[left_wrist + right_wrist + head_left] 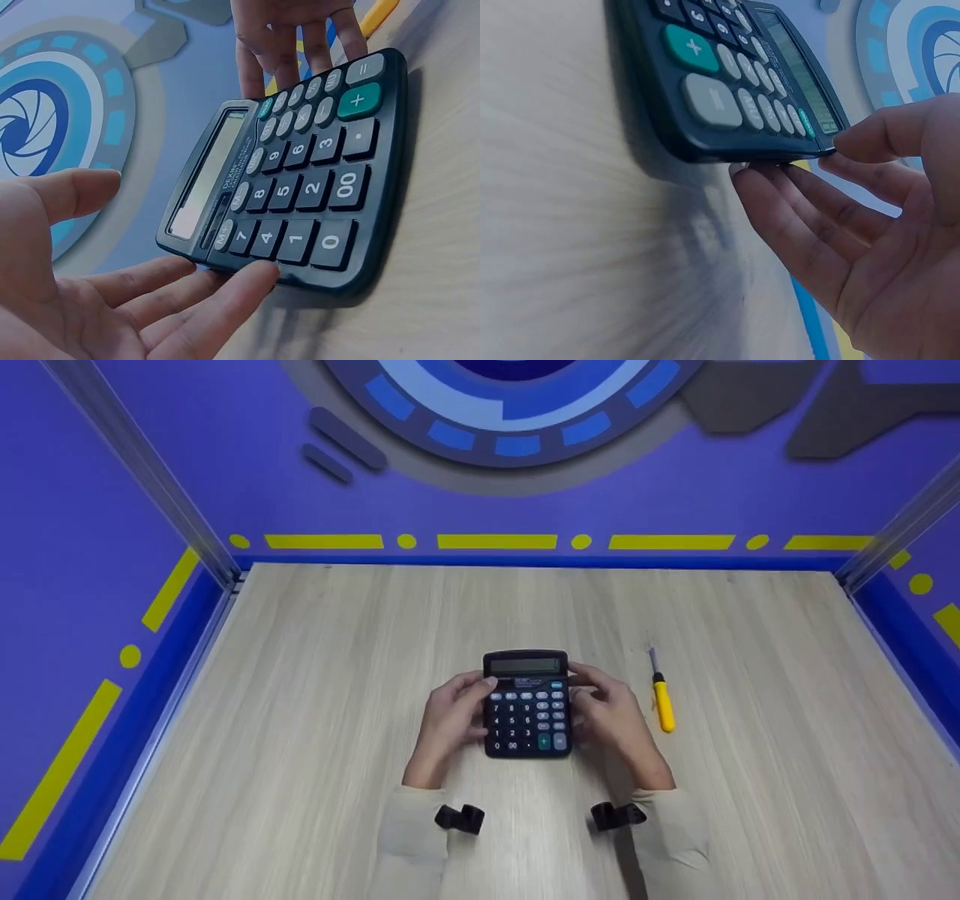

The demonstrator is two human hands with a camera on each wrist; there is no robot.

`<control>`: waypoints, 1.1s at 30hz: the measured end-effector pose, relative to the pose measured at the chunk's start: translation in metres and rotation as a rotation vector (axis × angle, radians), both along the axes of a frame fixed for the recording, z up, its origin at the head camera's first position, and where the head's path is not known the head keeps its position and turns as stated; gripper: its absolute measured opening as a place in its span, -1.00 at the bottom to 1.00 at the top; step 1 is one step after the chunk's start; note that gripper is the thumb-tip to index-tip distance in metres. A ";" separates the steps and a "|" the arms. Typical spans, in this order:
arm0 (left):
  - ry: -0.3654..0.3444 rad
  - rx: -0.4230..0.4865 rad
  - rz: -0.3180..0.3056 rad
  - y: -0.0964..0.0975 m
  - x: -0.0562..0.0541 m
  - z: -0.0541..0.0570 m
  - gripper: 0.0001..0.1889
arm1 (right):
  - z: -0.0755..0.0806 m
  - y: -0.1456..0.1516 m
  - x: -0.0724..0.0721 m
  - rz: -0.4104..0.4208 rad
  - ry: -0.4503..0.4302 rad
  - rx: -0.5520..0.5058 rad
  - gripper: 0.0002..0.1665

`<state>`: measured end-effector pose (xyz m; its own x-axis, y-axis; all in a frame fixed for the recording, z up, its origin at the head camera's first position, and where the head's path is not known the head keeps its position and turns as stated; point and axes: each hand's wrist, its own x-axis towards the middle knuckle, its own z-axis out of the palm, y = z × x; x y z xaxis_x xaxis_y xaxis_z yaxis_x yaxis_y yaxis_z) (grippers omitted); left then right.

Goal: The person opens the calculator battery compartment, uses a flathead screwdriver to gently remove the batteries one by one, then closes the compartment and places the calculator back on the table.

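Observation:
A black desktop calculator (529,712) is held off the wooden table, its keys and display facing up. A digit shows at the right of its display (524,665). My left hand (452,712) supports the left side; in the left wrist view its fairly straight fingers (217,307) touch the edge, with the thumb lifted clear. On the other side my right hand (611,712) grips the calculator. The right wrist view has that thumb (881,135) at the upper edge and the fingers (795,232) tucked beneath. The calculator's underside is hidden.
A screwdriver (663,701) with a yellow handle lies on the table (765,750), right of the right hand. Blue-purple panels (480,510) with yellow marks border the table at the back and both sides. Black mounts (460,819) sit at the wrists.

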<state>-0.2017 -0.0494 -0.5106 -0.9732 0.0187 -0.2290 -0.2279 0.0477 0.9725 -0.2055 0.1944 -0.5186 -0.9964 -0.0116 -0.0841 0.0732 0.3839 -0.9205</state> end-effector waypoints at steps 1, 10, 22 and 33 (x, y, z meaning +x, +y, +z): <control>0.005 0.004 0.007 0.000 0.000 0.000 -0.43 | 0.001 0.000 0.000 -0.001 0.000 -0.007 -0.36; 0.051 0.049 0.046 0.004 0.002 0.001 -0.44 | 0.005 0.000 0.003 -0.025 0.062 0.001 -0.41; 0.124 0.064 0.025 0.005 0.003 0.008 -0.43 | 0.011 -0.002 0.002 -0.032 0.067 -0.052 -0.38; 0.178 0.139 0.044 0.008 0.004 0.008 -0.44 | 0.011 -0.003 0.003 -0.055 0.167 -0.125 -0.45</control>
<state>-0.1975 -0.0413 -0.5021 -0.9986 -0.0056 -0.0523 -0.0515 -0.0963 0.9940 -0.2023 0.1919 -0.5074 -0.9958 0.0429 0.0810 -0.0668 0.2657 -0.9617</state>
